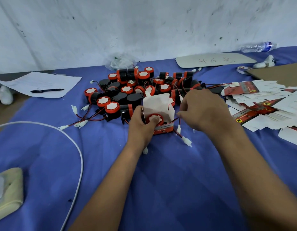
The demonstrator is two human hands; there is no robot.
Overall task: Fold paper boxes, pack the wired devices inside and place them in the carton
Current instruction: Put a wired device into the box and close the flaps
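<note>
Head view: device seated in the box, wire not yet tucked in

Head view shows your left hand (141, 120) curled round the near left side of the open paper box (162, 114), thumb pressing down on the red-and-white face of the wired device (154, 118) sitting inside it. Your right hand (202, 110) has its fingers drawn together at the box's right edge, pinching the red-and-black wire (178, 121). That wire hangs over the box wall, and its white connector (186, 141) lies outside on the blue surface (161, 180).

The risk from here is in that wire. If you close the flaps before feeding it in, the lead may get trapped under a flap, or the connector stay outside. Pulling on it could lift the device back out, since only your thumb holds it down. Thin card may also crease or tear if you press hard.

Just behind the box sits the pile of loose devices (144, 87), their leads tangled; a stray one could snag yours. Flat box blanks (261, 104) lie to the right, beside the brown carton flap (281, 72) at the far right.
</note>
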